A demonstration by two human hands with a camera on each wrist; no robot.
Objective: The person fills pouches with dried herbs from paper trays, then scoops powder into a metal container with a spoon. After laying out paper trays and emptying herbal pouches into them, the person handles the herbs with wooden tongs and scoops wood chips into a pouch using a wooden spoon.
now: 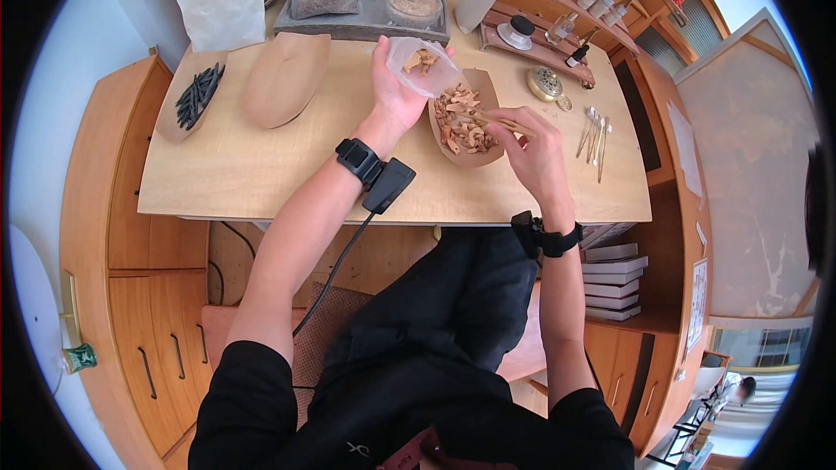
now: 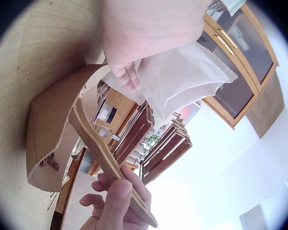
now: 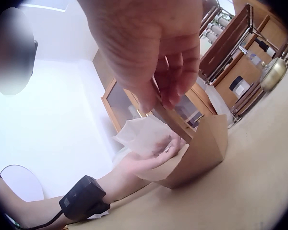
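My left hand (image 1: 399,103) holds a small translucent bag (image 1: 446,78) with its mouth spread, tilted beside a brown paper tray (image 1: 479,83). A few tan dried pieces (image 1: 421,61) show inside the bag. More dried, chip-like pieces (image 1: 466,132) fill much of the tray. With thumb and fingers my right hand (image 1: 542,146) pinches wooden tongs (image 2: 98,146), their tips reaching down over the tray's pieces. In the right wrist view the tray (image 3: 201,153) stands in front of the left hand, and its wall hides the tong tips.
Left on the table are an empty paper tray (image 1: 283,83) and one with black sticks (image 1: 199,96). Behind stands a grey tray (image 1: 370,29) with bags and a bowl. A wooden rack (image 1: 544,57), a brass pot (image 1: 543,83) and small tools (image 1: 599,135) lie to the right.
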